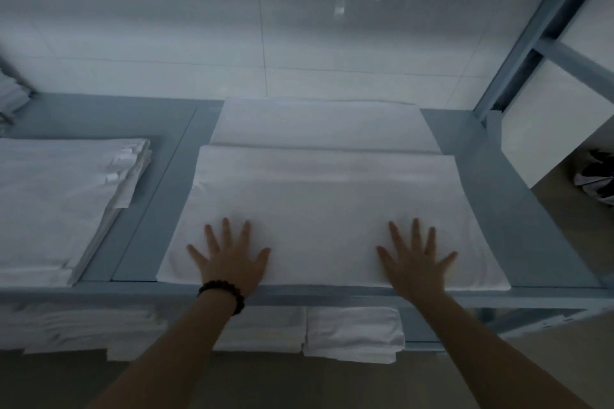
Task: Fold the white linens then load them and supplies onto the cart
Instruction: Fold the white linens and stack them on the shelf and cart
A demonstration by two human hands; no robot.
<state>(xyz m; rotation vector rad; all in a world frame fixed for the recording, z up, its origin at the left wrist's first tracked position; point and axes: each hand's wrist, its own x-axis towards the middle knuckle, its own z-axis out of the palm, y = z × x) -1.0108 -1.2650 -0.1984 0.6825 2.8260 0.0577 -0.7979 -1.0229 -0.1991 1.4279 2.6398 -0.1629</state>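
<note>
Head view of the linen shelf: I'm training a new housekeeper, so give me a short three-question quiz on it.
1. True or false: the left hand and right hand both lie flat, fingers spread, on the front folded linen.
2. Which wrist wears the dark bead bracelet? A) left B) right C) neither
3. Fill in: the stack of folded linens lies to the person's ___ of the pressed linen.

Key: 1 true; 2 A; 3 left.
</note>
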